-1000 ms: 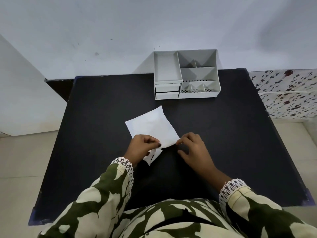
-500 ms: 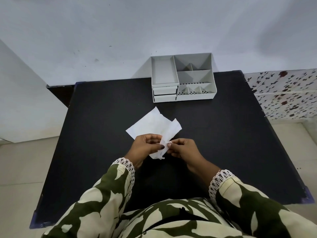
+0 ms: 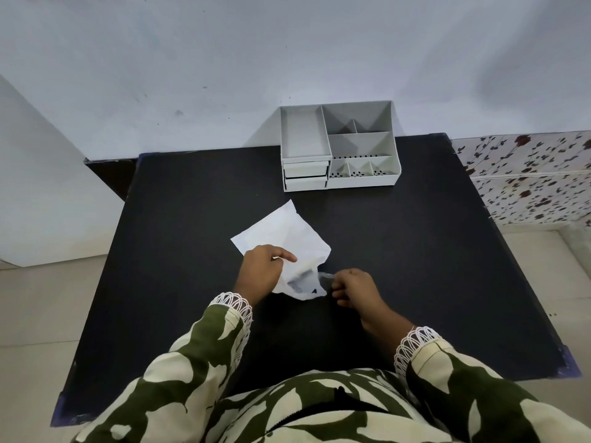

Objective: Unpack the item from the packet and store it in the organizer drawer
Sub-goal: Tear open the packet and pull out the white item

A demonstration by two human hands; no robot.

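Note:
A white plastic packet [image 3: 284, 235] lies on the black table [image 3: 415, 251], its near end crumpled and open. My left hand [image 3: 263, 271] grips the packet's near left edge. My right hand [image 3: 353, 287] is closed in a fist just right of the opening, pinching a thin clear strip [image 3: 326, 276] that stretches from the packet. What is inside the packet is hidden. The grey organizer [image 3: 339, 145] stands at the table's far edge, with two closed drawers [image 3: 305, 175] on its front left.
A white wall rises behind the table. A floral-patterned surface [image 3: 527, 177] lies to the right. Pale floor tiles surround the table on both sides. My camouflage-print sleeves fill the lower part of the view.
My hands were together at the packet's near edge; now the right hand has pulled away to the right, drawing a strip from the packet. The packet's near end has crumpled.

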